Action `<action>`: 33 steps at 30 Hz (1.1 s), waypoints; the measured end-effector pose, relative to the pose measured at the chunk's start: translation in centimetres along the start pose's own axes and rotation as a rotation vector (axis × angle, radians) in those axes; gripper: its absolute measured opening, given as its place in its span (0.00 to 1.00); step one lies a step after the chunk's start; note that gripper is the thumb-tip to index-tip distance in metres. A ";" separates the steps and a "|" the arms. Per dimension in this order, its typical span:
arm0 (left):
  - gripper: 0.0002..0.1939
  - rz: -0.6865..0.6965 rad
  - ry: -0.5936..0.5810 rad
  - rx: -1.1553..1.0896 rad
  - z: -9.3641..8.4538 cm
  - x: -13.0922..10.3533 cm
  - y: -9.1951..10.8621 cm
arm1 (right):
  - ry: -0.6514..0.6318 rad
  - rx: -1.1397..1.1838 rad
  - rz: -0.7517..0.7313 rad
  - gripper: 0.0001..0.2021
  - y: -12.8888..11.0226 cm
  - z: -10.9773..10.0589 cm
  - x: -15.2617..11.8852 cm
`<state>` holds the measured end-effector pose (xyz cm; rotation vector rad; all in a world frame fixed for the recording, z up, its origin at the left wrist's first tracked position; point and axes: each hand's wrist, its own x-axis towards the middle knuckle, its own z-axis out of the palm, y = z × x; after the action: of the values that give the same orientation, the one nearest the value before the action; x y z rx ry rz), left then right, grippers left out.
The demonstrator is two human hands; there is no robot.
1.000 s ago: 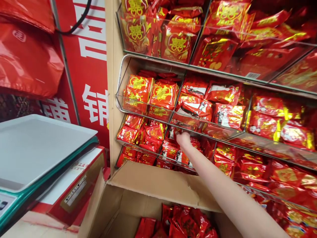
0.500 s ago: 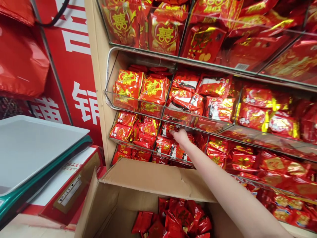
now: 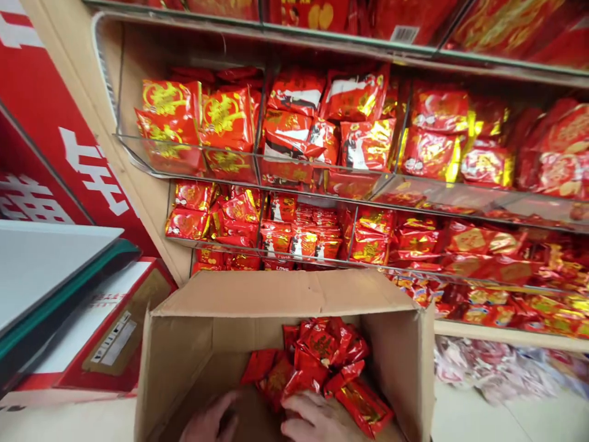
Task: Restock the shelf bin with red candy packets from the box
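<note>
Both hands are inside an open cardboard box, low in the view. My left hand is over the left part of the box floor, thumb and fingers apart in a curve, with nothing between them. Beside the heap of red foil packets, my right hand has its fingers bent and spread at the near edge of the heap. Whether its fingertips touch a packet I cannot tell. One packet with gold print lies right of that hand, against the box wall.
Shelves with clear fronts hold rows of red and gold packets behind the box. To the left are a grey tray and a red-and-white carton. Clear-wrapped goods lie on the floor at right.
My right hand has come back from the lower shelf compartment down into the box. My left hand has come into view. The view has shifted right and down, showing more of the box.
</note>
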<state>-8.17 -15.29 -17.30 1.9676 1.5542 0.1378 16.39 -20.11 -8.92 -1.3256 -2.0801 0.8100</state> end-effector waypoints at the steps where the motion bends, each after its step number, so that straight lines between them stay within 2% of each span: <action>1: 0.19 0.005 -0.020 -0.012 0.1 0.4 0.5 | -0.035 -0.055 0.029 0.12 1.1 0.8 -0.8; 3: 0.21 0.060 -0.039 -0.040 0.4 1.2 1.7 | -0.026 -0.180 0.095 0.13 2.8 1.1 -1.8; 6: 0.24 0.139 0.017 -0.007 1.4 2.0 3.2 | 0.169 -0.315 0.198 0.15 4.2 0.0 -1.7; 8: 0.22 0.162 0.049 0.051 2.0 2.1 3.7 | 0.233 -0.378 0.244 0.18 4.8 -0.8 -0.9; 12: 0.18 0.189 0.064 0.082 2.5 1.9 3.8 | 0.153 -0.514 0.356 0.29 6.7 -1.4 1.3; 14: 0.17 0.190 0.077 0.063 2.4 1.8 3.7 | 0.113 -0.588 0.395 0.30 7.4 -1.1 2.0; 18: 0.17 0.180 0.096 0.004 2.2 1.4 3.7 | 0.096 -0.593 0.354 0.26 6.9 -0.5 1.4; 23: 0.16 0.138 0.063 -0.005 1.7 1.0 3.8 | 0.000 -0.453 0.339 0.24 4.7 -0.7 -1.6; 26: 0.16 0.131 0.047 -0.001 1.7 1.1 3.8 | -0.036 -0.420 0.327 0.24 4.4 -0.8 -3.1; 33: 0.19 0.105 0.033 -0.006 1.9 1.3 3.6 | 0.113 -0.397 0.293 0.19 5.3 0.7 -4.2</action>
<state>-3.85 -15.27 -17.36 2.0529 1.4690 0.2183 20.66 -22.28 -13.76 -1.8749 -2.0518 0.4300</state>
